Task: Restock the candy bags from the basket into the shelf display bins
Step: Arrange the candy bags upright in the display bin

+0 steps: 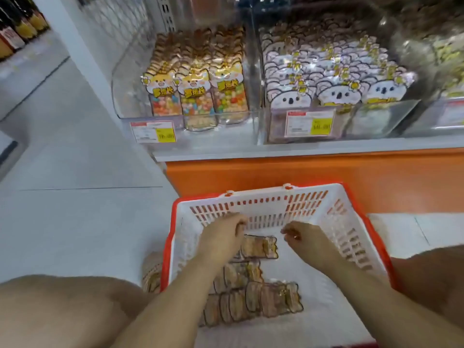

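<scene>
A white basket with a red rim (276, 204) sits on the floor in front of me and holds several candy bags (253, 302) lying flat. My left hand (223, 237) reaches into the basket, its fingers curled on the left edge of one candy bag (263, 247) near the far wall. My right hand (301, 237) hovers beside that bag with loosely curled fingers and holds nothing. On the shelf above, a clear left bin (125, 96) holds upright dog-faced candy bags (195, 96). A clear right bin (261, 121) is packed with koala-faced bags (334, 79).
An orange shelf base (301, 172) stands right behind the basket. Yellow and white price tags (153, 131) hang on the bin fronts. My knees frame the basket on both sides. A grey tiled floor (75, 159) stretches to the left, with bottles (17, 28) on a far shelf.
</scene>
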